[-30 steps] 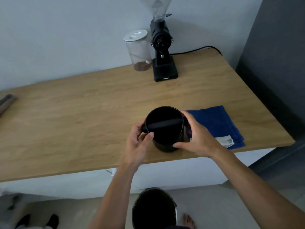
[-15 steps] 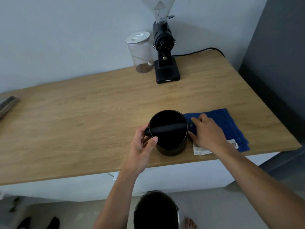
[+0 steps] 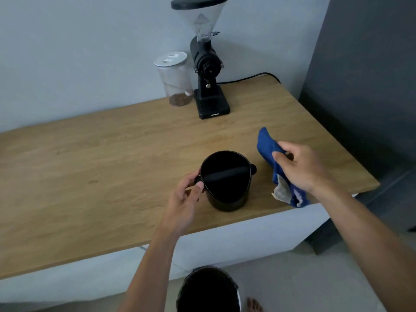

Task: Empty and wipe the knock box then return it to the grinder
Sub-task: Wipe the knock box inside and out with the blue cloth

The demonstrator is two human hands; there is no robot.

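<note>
Right hand [image 3: 299,167] lifted blue cloth [image 3: 269,147] off counter, clamped; left hand [image 3: 183,202] pinches knock box [image 3: 226,181] bar end.

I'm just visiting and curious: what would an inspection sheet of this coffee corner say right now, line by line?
Surface: wooden counter, bare across its left part.
Job's things: black knock box upright near the front edge, bar across its mouth, inside too dark to judge; grinder at the back by the wall; blue cloth lifted off the counter.
Clutter: clear jar with a white lid beside the grinder, a little brown matter at its bottom.
Hands: left hand holds the knock box's left side; right hand grips the cloth.
Cables: black cord runs from behind the grinder towards the counter's back right corner.
Surroundings: pale wall, dark panel at right, dark bin on the floor below.
</note>
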